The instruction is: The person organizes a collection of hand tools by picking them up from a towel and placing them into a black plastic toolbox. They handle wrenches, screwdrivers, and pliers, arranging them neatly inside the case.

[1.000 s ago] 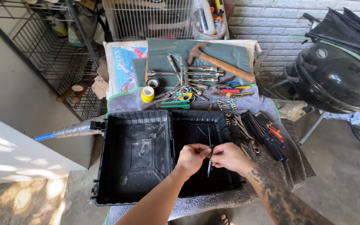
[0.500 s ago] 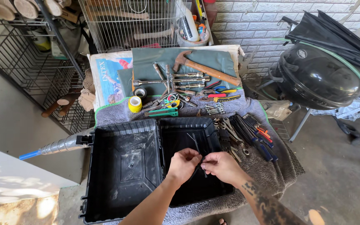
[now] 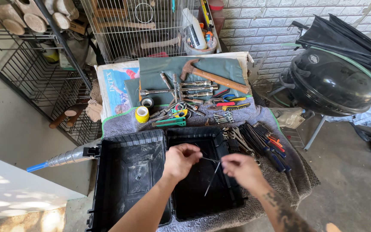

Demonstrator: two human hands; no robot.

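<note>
- Over the open black toolbox (image 3: 134, 172), my left hand (image 3: 180, 160) and right hand (image 3: 241, 168) work thin dark metal rods (image 3: 213, 172) above the right-hand compartment.
- One rod runs nearly level between the two hands, its long axis left to right; a second hangs from that meeting point, slanting down and to the left toward the case floor.
- The left fingers (image 3: 193, 151) are curled tight, pinching the level rod's end; the right fingers are closed too — on the rods, though motion blur hides the exact grip.
- Half a second ago the hands sat close together, almost touching; now they have drawn apart, and the rods show between them.
- The toolbox lies on a grey towel (image 3: 280, 180) spread over the desk, with dark-handled screwdrivers (image 3: 265, 144) just right of the case.
- Beyond — a yellow tape roll (image 3: 141, 114), a cross wrench (image 3: 177, 89) and a wooden-handled hammer (image 3: 213, 76); a black kettle grill (image 3: 336, 83) stands to the right.
</note>
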